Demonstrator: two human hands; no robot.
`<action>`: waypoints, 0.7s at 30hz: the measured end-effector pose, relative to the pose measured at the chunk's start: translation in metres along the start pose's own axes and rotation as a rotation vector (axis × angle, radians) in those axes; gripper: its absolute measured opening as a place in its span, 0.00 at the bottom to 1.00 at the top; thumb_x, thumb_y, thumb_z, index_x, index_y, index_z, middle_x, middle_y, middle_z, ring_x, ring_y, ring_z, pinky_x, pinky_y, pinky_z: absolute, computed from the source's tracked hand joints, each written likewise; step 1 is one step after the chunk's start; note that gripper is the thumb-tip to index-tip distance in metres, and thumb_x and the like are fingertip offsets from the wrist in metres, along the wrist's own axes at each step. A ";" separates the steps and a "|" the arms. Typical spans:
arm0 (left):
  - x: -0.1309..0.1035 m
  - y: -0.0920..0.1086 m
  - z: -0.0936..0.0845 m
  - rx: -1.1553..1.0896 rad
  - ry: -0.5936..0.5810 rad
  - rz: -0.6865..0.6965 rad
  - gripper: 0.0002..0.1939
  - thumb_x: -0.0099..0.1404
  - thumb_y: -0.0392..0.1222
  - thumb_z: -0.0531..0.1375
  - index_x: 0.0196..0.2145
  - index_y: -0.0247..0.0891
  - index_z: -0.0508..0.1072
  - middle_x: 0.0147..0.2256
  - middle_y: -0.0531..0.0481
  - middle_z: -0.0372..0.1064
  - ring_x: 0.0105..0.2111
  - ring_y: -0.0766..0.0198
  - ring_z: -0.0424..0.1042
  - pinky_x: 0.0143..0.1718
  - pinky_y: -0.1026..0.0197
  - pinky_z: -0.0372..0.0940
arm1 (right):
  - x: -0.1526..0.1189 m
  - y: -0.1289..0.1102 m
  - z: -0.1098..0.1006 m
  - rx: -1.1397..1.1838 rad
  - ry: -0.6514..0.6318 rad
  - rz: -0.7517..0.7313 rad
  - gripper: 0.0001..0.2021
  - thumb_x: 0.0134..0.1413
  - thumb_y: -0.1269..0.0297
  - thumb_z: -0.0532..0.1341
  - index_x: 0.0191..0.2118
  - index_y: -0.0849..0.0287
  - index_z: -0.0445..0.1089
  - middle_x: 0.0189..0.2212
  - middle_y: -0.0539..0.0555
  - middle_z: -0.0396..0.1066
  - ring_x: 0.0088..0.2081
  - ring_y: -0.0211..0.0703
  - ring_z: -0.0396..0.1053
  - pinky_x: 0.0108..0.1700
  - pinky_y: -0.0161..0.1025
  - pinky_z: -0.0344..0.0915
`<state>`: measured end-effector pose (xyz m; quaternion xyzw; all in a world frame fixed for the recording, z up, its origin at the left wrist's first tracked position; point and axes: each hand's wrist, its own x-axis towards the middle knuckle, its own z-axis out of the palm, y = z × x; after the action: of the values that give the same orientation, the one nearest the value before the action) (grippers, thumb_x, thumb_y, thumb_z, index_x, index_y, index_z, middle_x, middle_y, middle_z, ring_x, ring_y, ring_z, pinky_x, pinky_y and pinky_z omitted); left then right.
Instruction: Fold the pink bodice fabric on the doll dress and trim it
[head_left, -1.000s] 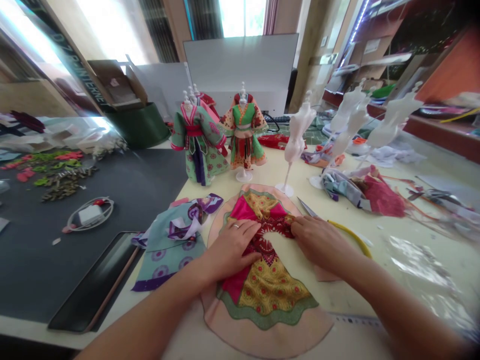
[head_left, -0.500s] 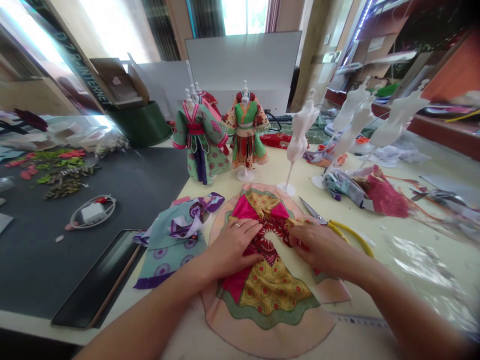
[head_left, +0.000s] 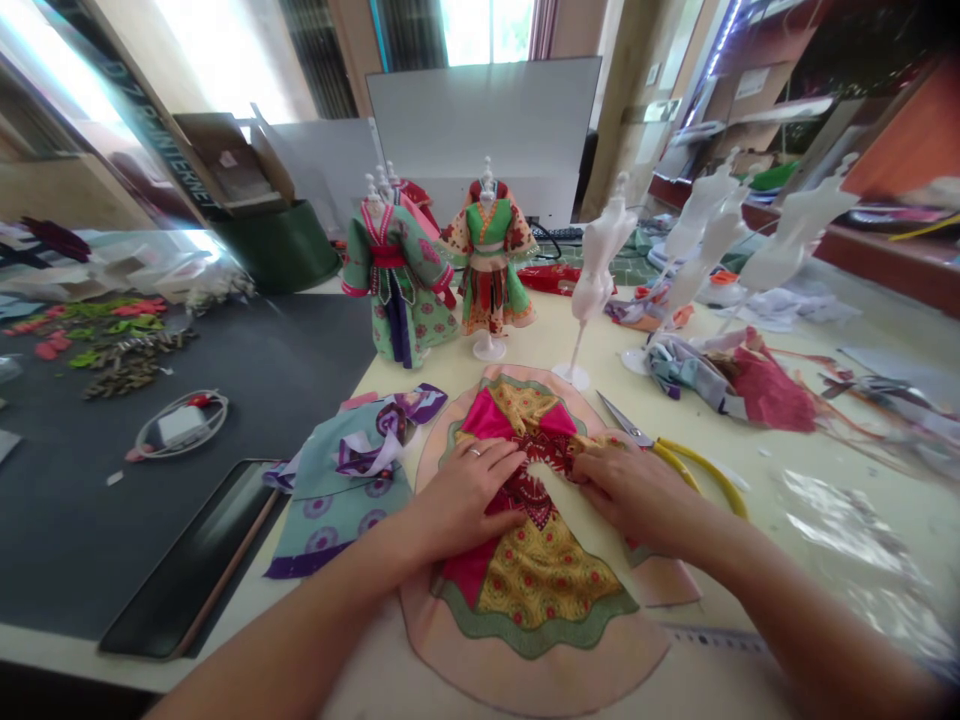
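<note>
The round cloth [head_left: 544,580] lies on the desk [head_left: 757,580] right in front of me, mostly flat, with both my hands on it. Its outermost part is a wide, plain peach border with a thin dark line along the rim. Inside that runs a grey-green band with a wavy edge. Then come the panels: gold ones dotted with small red flowers, and bright magenta ones between them. Toward the middle the print turns deep red with pale, pointed figures, around a curved cut-out where the cream desk shows through. From there an open wedge widens toward me on the right, and beyond it a peach and green end pokes out beneath my right hand [head_left: 637,492].

My left hand [head_left: 465,500] rests palm down over the magenta and red, its fingers extended, the thumb held apart from them. My right fingers are curled close together at the inner edge, over a ruffled bit of gold; I can't tell whether they clamp it. Just beside that hand are scissors [head_left: 679,460] with yellow handles, and to my left lies a pale blue cloth [head_left: 341,500] with purple rings and trim.
</note>
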<state>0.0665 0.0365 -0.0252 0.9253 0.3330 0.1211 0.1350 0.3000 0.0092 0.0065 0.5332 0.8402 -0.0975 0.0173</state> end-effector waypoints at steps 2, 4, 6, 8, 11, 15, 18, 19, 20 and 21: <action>0.000 -0.001 0.000 0.015 -0.014 -0.005 0.34 0.60 0.53 0.62 0.59 0.36 0.59 0.59 0.39 0.60 0.60 0.49 0.57 0.60 0.45 0.52 | 0.000 0.001 0.001 0.003 0.004 -0.003 0.09 0.57 0.72 0.52 0.31 0.57 0.67 0.33 0.53 0.73 0.36 0.43 0.68 0.32 0.38 0.55; 0.000 -0.003 -0.001 0.027 -0.017 -0.012 0.35 0.60 0.54 0.61 0.60 0.35 0.58 0.60 0.39 0.59 0.60 0.49 0.57 0.60 0.45 0.52 | 0.001 0.002 0.002 0.007 0.007 -0.007 0.09 0.57 0.72 0.52 0.31 0.57 0.67 0.33 0.53 0.73 0.36 0.43 0.68 0.32 0.38 0.55; 0.000 -0.006 -0.001 0.033 -0.012 -0.013 0.35 0.61 0.55 0.60 0.60 0.35 0.58 0.59 0.39 0.59 0.60 0.49 0.57 0.60 0.45 0.53 | 0.001 0.003 0.003 0.014 0.011 -0.015 0.09 0.58 0.72 0.52 0.31 0.57 0.67 0.33 0.52 0.73 0.36 0.43 0.68 0.32 0.38 0.55; 0.000 -0.008 -0.001 0.035 -0.001 -0.016 0.32 0.63 0.53 0.58 0.60 0.35 0.58 0.59 0.39 0.60 0.59 0.49 0.58 0.59 0.46 0.54 | 0.002 0.004 0.004 0.013 0.011 -0.012 0.09 0.58 0.72 0.51 0.31 0.56 0.67 0.33 0.52 0.73 0.37 0.43 0.68 0.33 0.38 0.56; 0.000 -0.011 0.000 0.042 0.011 -0.020 0.27 0.67 0.48 0.55 0.59 0.34 0.59 0.58 0.39 0.61 0.59 0.50 0.59 0.59 0.46 0.55 | 0.003 0.004 0.003 0.002 -0.003 0.005 0.09 0.59 0.71 0.51 0.31 0.57 0.67 0.34 0.52 0.73 0.37 0.44 0.69 0.34 0.38 0.57; 0.000 -0.012 0.002 0.054 0.019 -0.018 0.24 0.68 0.43 0.54 0.59 0.34 0.59 0.58 0.40 0.61 0.58 0.51 0.59 0.59 0.46 0.55 | 0.004 0.005 0.002 -0.008 -0.006 0.028 0.09 0.60 0.70 0.51 0.31 0.57 0.66 0.34 0.53 0.73 0.38 0.46 0.69 0.34 0.39 0.58; -0.001 -0.009 0.000 0.053 0.018 -0.031 0.25 0.67 0.45 0.55 0.59 0.34 0.60 0.58 0.38 0.61 0.59 0.50 0.59 0.59 0.45 0.55 | 0.003 0.009 0.006 -0.013 0.003 0.013 0.09 0.59 0.70 0.51 0.31 0.57 0.66 0.34 0.53 0.73 0.38 0.46 0.69 0.35 0.39 0.59; -0.002 -0.008 -0.002 0.052 0.013 -0.034 0.26 0.66 0.47 0.56 0.59 0.33 0.60 0.58 0.37 0.61 0.59 0.50 0.58 0.59 0.45 0.54 | 0.003 0.011 0.008 -0.018 0.006 0.003 0.08 0.59 0.69 0.51 0.31 0.57 0.66 0.33 0.54 0.72 0.38 0.46 0.69 0.36 0.40 0.60; -0.003 -0.006 -0.003 0.048 0.004 -0.026 0.29 0.65 0.50 0.57 0.59 0.32 0.59 0.58 0.36 0.60 0.59 0.49 0.58 0.60 0.46 0.54 | 0.003 0.013 0.011 -0.025 0.007 0.000 0.08 0.59 0.68 0.51 0.31 0.56 0.66 0.33 0.54 0.72 0.38 0.46 0.69 0.36 0.41 0.60; -0.003 -0.005 -0.004 0.050 0.006 -0.019 0.32 0.64 0.52 0.58 0.59 0.31 0.59 0.58 0.36 0.60 0.59 0.49 0.58 0.60 0.46 0.53 | 0.003 0.015 0.014 -0.021 0.014 -0.007 0.09 0.59 0.68 0.51 0.32 0.56 0.66 0.32 0.55 0.72 0.37 0.47 0.70 0.37 0.42 0.61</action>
<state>0.0600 0.0387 -0.0234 0.9248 0.3452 0.1141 0.1122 0.3112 0.0152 -0.0096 0.5305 0.8432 -0.0849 0.0169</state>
